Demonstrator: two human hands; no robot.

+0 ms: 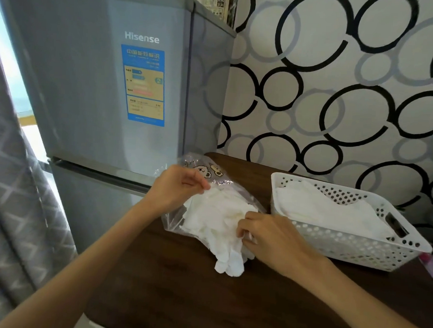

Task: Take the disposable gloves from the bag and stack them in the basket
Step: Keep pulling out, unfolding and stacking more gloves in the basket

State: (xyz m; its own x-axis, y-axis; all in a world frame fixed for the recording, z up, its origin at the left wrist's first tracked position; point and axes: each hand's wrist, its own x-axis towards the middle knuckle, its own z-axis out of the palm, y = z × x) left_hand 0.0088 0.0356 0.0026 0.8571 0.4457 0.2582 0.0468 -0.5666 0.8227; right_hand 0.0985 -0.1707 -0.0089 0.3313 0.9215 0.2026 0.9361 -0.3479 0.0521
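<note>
A clear plastic bag (199, 171) with cartoon bears printed on it lies on the dark wooden table (177, 288), left of a white perforated basket (357, 251). White disposable gloves (214, 222) spill out of the bag's near end, their fingers pointing toward me. My left hand (176, 186) pinches the bag's upper edge together with the gloves. At the right side of the pile, my right hand (269, 235) pinches a glove. More white gloves (329, 211) lie stacked inside the basket.
A grey Hisense fridge (101, 80) stands at the table's left end, close behind the bag. A wall with black ring wallpaper (341, 95) backs the table. A grey patterned curtain (5, 201) hangs at far left. Something pink (432, 268) sits right of the basket.
</note>
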